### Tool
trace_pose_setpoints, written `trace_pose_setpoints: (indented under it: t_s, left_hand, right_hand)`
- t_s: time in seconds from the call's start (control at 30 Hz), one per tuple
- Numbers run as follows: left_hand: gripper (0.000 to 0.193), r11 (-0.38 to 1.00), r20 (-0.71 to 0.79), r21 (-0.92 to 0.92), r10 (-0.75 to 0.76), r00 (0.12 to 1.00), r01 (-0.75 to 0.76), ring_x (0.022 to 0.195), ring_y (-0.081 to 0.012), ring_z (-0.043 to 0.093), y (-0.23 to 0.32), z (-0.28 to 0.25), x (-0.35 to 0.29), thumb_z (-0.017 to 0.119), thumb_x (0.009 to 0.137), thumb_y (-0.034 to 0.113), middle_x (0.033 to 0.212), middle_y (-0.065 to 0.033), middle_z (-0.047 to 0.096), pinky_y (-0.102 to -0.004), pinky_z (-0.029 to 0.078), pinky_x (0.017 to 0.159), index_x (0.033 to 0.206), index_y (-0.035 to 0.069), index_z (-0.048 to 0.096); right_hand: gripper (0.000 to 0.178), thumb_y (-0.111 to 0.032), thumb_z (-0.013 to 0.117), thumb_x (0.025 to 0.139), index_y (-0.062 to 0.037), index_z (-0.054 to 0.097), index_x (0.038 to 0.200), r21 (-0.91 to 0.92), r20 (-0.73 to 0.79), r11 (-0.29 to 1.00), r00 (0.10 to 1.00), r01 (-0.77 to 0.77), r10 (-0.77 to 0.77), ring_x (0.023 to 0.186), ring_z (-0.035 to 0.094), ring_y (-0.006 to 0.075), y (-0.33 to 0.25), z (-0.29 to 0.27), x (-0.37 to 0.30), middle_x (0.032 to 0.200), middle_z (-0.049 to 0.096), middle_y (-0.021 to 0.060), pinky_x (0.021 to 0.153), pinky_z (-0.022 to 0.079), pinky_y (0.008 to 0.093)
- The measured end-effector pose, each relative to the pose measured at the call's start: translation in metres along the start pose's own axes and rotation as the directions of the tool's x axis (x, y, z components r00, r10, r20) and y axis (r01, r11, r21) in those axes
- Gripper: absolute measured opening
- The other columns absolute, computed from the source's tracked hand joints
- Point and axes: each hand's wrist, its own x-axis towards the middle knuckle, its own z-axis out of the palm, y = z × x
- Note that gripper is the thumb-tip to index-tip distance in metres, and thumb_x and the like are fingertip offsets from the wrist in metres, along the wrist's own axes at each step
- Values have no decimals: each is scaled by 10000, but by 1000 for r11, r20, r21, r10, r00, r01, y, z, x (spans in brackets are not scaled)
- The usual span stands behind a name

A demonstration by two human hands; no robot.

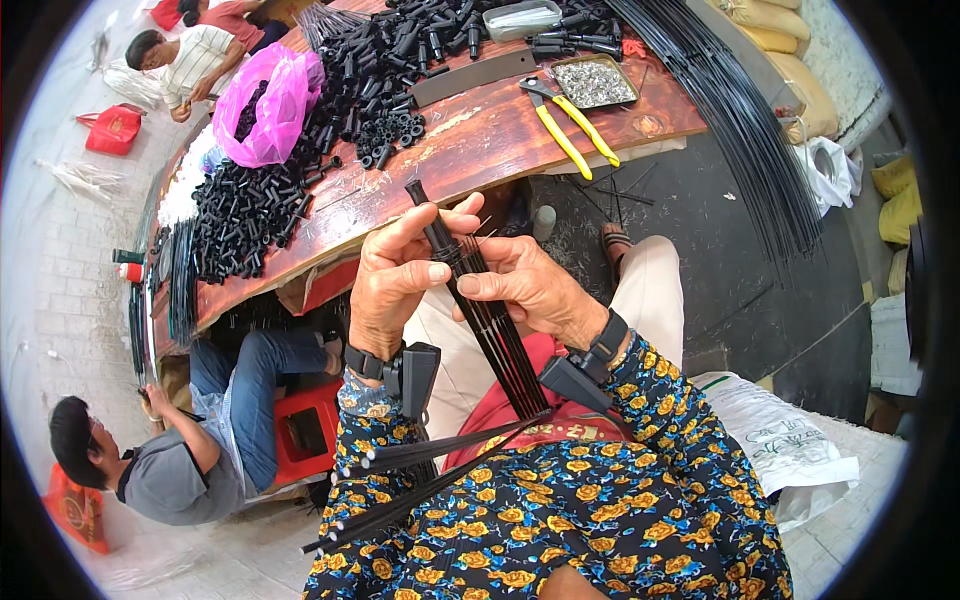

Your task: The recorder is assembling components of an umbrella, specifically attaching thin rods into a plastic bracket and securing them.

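Above my lap, both hands hold an umbrella frame, a bundle of thin black ribs [490, 335] gathered at a black plastic tube [437, 232]. My left hand [388, 275] grips it near the tube, thumb and fingers closed on its left side. From the right, my right hand [540, 285] pinches the ribs just below the tube; a few thin wire ends stick up by its fingers. Lower down, some rods with pale tips [400, 455] fan out to the left across my patterned top. The frame is tilted, with its tube end pointing away from me.
Ahead stands a wooden table [480, 150] with heaps of black plastic tubes [250, 215], a pink bag [265, 115], yellow-handled pliers [572, 130] and a tray of small metal pieces [595, 82]. Long black rods [735, 110] overhang its right end. A co-worker [180, 475] sits at left.
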Motion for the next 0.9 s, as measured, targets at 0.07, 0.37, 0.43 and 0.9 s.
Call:
trace_pose_setpoints:
  t_s: [0.07,0.37,0.43,0.9]
  left_hand:
    - [626,1000,-12,17,2,1000,-2,1331,-411,420,2,2,0,679,746,-55,1224,-207,619,-522,373,1079,1325,159,578]
    - [692,968,-72,-250,-48,996,28,1262,-384,508,-14,3,-10,656,808,25,1350,-290,502,-483,409,1047,1439,213,447]
    - [698,968,-89,-252,-34,995,10,1240,-374,529,-18,3,-10,666,817,43,1366,-305,478,-483,402,1051,1450,217,430]
    - [679,987,-71,-158,-45,996,33,1232,-341,537,-21,-5,-4,721,810,69,1367,-271,496,-470,393,1060,1417,246,476]
  right_hand:
    - [338,-93,699,873,-19,627,1195,0,-12,1000,1000,24,-24,728,665,105,-2,4,-2,875,685,38,614,529,208]
    - [295,-122,698,882,-42,650,1161,-38,-81,995,993,87,-90,641,630,41,5,4,2,812,691,22,452,393,152]
    - [308,-160,714,871,-21,626,1132,-49,-80,998,996,38,-42,619,655,74,5,1,1,810,701,79,457,443,142]
    - [279,-171,689,897,-56,632,1145,-69,-113,997,993,23,-31,462,492,-1,5,0,2,784,703,66,360,266,134]
